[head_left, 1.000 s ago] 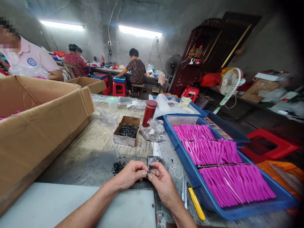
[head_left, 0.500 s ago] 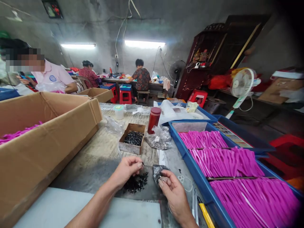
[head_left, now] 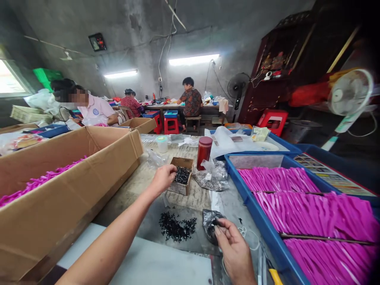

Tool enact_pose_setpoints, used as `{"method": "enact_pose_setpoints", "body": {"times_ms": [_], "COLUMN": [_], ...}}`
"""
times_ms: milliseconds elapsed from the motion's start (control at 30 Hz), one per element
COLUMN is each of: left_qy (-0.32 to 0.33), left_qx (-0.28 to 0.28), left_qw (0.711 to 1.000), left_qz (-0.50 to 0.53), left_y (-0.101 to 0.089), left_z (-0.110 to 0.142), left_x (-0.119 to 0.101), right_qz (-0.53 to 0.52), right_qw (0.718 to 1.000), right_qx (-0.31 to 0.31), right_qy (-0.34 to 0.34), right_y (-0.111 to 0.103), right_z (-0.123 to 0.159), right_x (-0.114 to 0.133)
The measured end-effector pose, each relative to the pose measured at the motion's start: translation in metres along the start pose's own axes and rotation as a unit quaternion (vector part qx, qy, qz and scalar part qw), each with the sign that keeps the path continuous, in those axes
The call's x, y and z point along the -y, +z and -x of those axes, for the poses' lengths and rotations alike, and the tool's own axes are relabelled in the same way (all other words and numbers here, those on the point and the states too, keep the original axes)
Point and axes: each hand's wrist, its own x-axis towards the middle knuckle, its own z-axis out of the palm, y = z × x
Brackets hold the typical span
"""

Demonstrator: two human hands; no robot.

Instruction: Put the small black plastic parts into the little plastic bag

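Note:
My left hand [head_left: 164,176] is at the near left edge of a small cardboard box [head_left: 178,188] filled with small black pieces [head_left: 183,174]. Its fingers are curled together, and what they hold, if anything, is hidden. Low on the right, my right hand [head_left: 234,247] has thumb and forefinger pinched at a crumpled dark plastic bag [head_left: 208,217]. Something dark shows at those fingertips, too small to name. Between the hands and nearer to me, a loose heap of small black pieces [head_left: 177,227] lies on the dark work surface.
A large carton [head_left: 74,186] with magenta strips stands left. Blue trays [head_left: 252,202] of magenta strips [head_left: 285,209] line the right. A red canister [head_left: 204,152] and a bag of small metallic parts [head_left: 212,178] stand beyond. A yellow handle [head_left: 275,277] lies low right. Other people sit behind.
My left hand has moved forward from above the black heap to the small box. My right hand stays by the dark bag. The view has shifted left.

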Motion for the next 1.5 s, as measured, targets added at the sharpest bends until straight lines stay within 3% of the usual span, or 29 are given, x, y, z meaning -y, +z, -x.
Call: {"method": "enact_pose_setpoints", "body": {"times_ms": [167, 267, 467, 733, 867, 1000, 1133, 1267, 1400, 1500], "left_qy": [0.025, 0.025, 0.013, 0.026, 0.048, 0.051, -0.039, -0.117, -0.166, -0.204], "left_qx": [0.125, 0.167, 0.184, 0.148, 0.113, 0.103, 0.123, 0.130, 0.151, 0.171], "left_qw": [0.988, 0.978, 0.967, 0.973, 0.992, 0.983, 0.929, 0.866, 0.817, 0.816], "left_qz": [-0.084, -0.124, -0.175, -0.172, -0.032, 0.146, 0.346, 0.468, 0.531, 0.513], "left_y": [0.007, 0.019, 0.036, 0.039, 0.036, 0.040, 0.050, 0.052, 0.050, 0.050], "left_z": [0.040, 0.056, 0.066, 0.079, 0.083, 0.082, 0.080, 0.081, 0.080, 0.079], "left_x": [0.005, 0.012, 0.015, 0.005, -0.009, -0.022, -0.023, -0.018, -0.012, -0.009], "right_qz": [-0.012, -0.011, 0.006, 0.011, 0.016, 0.043, 0.107, 0.201, 0.356, 0.469], "right_qw": [1.000, 1.000, 1.000, 0.999, 0.998, 0.996, 0.991, 0.976, 0.927, 0.870], "right_qx": [-0.007, -0.011, -0.018, -0.039, -0.048, -0.053, -0.061, -0.044, 0.007, 0.054], "right_qy": [-0.003, -0.012, -0.021, -0.032, -0.044, -0.051, -0.058, -0.076, -0.118, -0.143], "right_y": [0.001, 0.002, 0.002, 0.000, 0.000, 0.000, -0.002, -0.004, -0.004, -0.002], "right_z": [0.001, 0.001, 0.000, -0.001, -0.002, -0.005, -0.006, -0.005, -0.004, -0.006], "right_x": [0.004, 0.007, 0.008, 0.012, 0.018, 0.021, 0.023, 0.026, 0.027, 0.027]}}
